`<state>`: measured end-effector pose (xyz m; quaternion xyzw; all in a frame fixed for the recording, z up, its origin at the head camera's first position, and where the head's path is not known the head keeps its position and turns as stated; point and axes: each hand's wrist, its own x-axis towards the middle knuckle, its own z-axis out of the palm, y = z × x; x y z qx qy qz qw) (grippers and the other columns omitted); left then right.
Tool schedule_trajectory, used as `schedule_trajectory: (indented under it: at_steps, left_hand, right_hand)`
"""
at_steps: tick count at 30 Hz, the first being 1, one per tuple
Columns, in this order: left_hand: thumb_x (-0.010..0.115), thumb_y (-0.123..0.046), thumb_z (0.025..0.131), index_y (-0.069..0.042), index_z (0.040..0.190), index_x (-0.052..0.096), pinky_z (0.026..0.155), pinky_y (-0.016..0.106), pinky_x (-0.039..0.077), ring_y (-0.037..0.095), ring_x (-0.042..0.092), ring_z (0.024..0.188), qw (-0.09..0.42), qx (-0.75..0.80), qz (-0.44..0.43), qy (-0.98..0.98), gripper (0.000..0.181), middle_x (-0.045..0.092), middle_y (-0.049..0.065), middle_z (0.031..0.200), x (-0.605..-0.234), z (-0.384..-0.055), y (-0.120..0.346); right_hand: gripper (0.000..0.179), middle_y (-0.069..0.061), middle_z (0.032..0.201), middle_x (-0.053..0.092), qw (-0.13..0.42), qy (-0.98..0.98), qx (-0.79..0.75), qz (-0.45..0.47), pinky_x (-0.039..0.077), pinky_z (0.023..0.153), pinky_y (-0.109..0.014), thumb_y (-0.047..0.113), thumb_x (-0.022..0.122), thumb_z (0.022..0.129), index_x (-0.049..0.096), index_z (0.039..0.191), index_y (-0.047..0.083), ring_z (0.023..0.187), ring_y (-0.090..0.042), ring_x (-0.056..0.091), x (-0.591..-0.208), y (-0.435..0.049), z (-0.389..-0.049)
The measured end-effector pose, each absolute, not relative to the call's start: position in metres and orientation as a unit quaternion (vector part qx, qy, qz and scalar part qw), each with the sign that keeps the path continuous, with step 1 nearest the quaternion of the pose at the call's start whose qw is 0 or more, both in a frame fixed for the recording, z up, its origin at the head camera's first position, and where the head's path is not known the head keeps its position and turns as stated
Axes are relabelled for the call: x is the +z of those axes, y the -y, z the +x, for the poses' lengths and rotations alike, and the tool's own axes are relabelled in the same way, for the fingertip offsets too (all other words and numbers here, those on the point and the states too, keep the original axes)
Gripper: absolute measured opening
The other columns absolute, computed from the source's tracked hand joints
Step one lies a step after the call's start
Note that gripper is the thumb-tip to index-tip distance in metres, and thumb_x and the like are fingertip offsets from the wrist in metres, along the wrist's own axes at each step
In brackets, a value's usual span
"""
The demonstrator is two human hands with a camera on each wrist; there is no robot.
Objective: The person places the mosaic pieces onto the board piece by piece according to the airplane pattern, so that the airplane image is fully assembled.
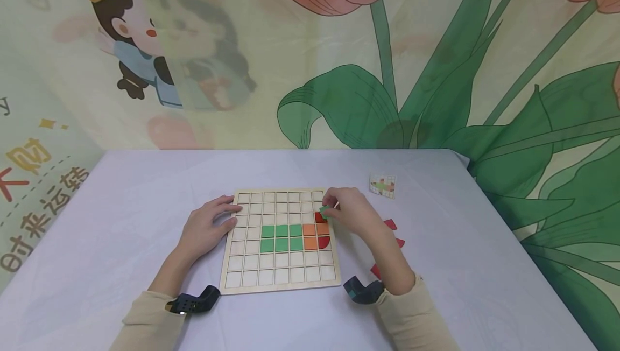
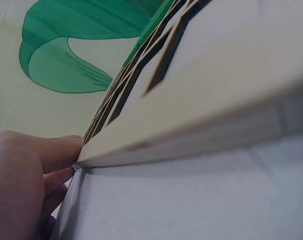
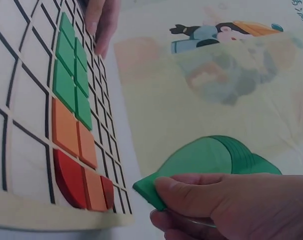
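Note:
A wooden grid board (image 1: 281, 289) lies on the table. Between thumb and fingers, my right hand (image 1: 353, 211) pinches a green tile (image 3: 150, 191) over the board's right edge, close to a dark red piece (image 1: 317, 217). My left hand (image 1: 203, 228) touches the left edge with fingertips and thumb, its fingers spread. Two rows of green tiles (image 1: 282, 231) fill cells in the middle, with orange tiles (image 1: 310, 243) to their right. A red piece with a rounded side (image 1: 324, 242) sits in the rightmost column.
Several loose red pieces (image 1: 390, 224) lie right of the board, partly behind my right forearm. Farther back stands a small card (image 1: 382, 185) printed with a coloured grid pattern. A white cloth (image 1: 160, 189) covers the table, and a printed curtain (image 1: 271, 33) hangs behind it.

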<state>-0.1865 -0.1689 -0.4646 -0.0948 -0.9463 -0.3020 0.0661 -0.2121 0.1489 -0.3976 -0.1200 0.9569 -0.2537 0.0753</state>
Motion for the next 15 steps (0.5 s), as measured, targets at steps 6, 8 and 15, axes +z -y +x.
schedule_trajectory:
  at_steps: [6, 8, 15]
  left_hand:
    - [0.06, -0.022, 0.09, -0.013, 0.119, 0.065, 0.108, 0.06, 0.024, 0.037, 0.037, 0.136, 0.063, -0.302, -0.092, 0.947, 0.03, 0.049, 0.014, 0.142, -0.465, -0.186, 0.169]
    - [0.06, -0.021, 0.09, -0.012, 0.119, 0.065, 0.108, 0.06, 0.024, 0.037, 0.037, 0.136, 0.062, -0.302, -0.092, 0.947, 0.03, 0.049, 0.014, 0.142, -0.465, -0.187, 0.169]
    - [0.061, -0.021, 0.089, -0.012, 0.118, 0.066, 0.107, 0.061, 0.024, 0.038, 0.038, 0.135, 0.067, -0.3, -0.095, 0.947, 0.03, 0.049, 0.014, 0.141, -0.465, -0.187, 0.168]
  right_hand:
    - [0.016, 0.002, 0.088, 0.062, 0.07, -0.949, -0.273, -0.138, 0.054, 0.07, -0.023, 0.014, 0.068, 0.087, 0.066, 0.103, 0.017, 0.082, -0.014, 0.056, -0.399, -0.134, -0.209]
    - [0.02, 0.001, 0.094, 0.063, 0.064, -0.948, -0.271, -0.153, 0.055, 0.075, -0.025, 0.013, 0.066, 0.089, 0.066, 0.109, 0.017, 0.085, -0.014, 0.056, -0.4, -0.13, -0.207]
    - [0.024, 0.001, 0.107, 0.063, 0.03, -0.939, -0.268, -0.214, 0.054, 0.085, -0.029, 0.01, 0.061, 0.092, 0.066, 0.114, 0.017, 0.093, -0.014, 0.059, -0.407, -0.119, -0.2]
